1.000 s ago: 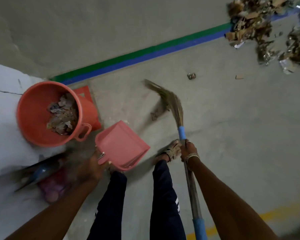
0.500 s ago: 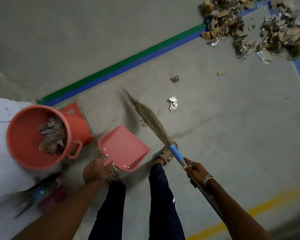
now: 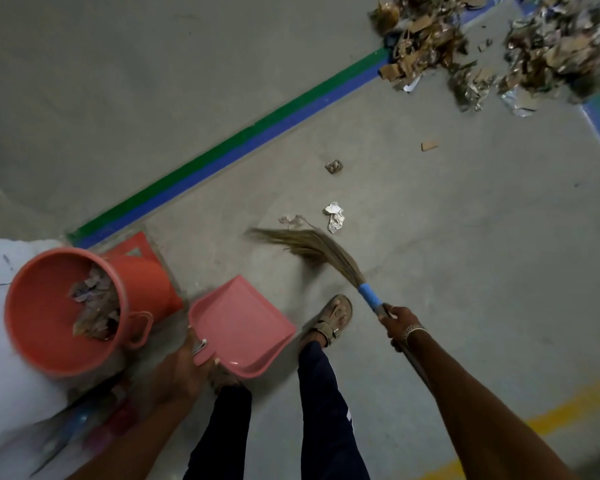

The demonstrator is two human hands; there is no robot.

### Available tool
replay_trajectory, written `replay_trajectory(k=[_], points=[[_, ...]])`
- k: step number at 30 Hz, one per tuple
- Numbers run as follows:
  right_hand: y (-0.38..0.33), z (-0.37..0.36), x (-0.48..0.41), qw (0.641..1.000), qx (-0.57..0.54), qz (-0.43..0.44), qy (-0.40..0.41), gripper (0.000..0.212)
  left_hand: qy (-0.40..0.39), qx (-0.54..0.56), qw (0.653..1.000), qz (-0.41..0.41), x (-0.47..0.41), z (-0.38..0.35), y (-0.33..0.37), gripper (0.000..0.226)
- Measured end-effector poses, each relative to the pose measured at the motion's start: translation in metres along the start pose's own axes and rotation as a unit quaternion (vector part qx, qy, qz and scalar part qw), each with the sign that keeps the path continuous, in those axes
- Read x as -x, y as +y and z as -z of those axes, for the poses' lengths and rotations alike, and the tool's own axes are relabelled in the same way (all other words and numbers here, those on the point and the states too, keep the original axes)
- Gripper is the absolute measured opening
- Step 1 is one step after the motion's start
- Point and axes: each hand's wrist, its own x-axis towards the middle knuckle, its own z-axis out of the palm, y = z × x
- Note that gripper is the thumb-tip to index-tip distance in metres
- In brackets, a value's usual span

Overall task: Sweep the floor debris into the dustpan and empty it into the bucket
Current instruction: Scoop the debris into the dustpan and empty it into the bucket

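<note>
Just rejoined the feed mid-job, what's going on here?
A person is sweeping a floor. The right hand holds the broom by its handle, bristles down near a crumpled paper scrap. The left hand holds a pink dustpan, which looks empty, beside the orange bucket, which has some debris in it. Large debris piles lie further off.

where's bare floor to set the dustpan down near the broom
Bare floor lies between the striped line, the dustpan and the broom; more lies right of the broom, up to the yellow line. Crowded: beside the bucket and at the debris piles.
</note>
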Motion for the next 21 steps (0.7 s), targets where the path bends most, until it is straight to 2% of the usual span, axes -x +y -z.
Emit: replay_trajectory(k=[7, 12, 16, 21], points=[[-0.015, 0.087, -0.037, 0.987, -0.111, 0.035, 0.112, 0.048, 0.030, -0.024, 0.998, -0.044, -0.029, 0.019, 0.090, 0.073], [-0.028, 0.128, -0.033, 0.939, -0.284, 0.045, 0.187, 0.040, 0.024, 0.024, 0.998, -0.061, -0.063, 0.025, 0.146, 0.079], [-0.029, 0.144, -0.001, 0.901, -0.381, 0.061, 0.198, 0.039, 0.044, -0.026, 0.996, -0.070, -0.069, 0.042, 0.193, 0.076], [-0.014, 0.144, 0.028, 0.909, -0.383, 0.067, 0.147, 0.043, 0.069, -0.033, 0.993, -0.085, -0.082, 0.058, 0.230, 0.070]])
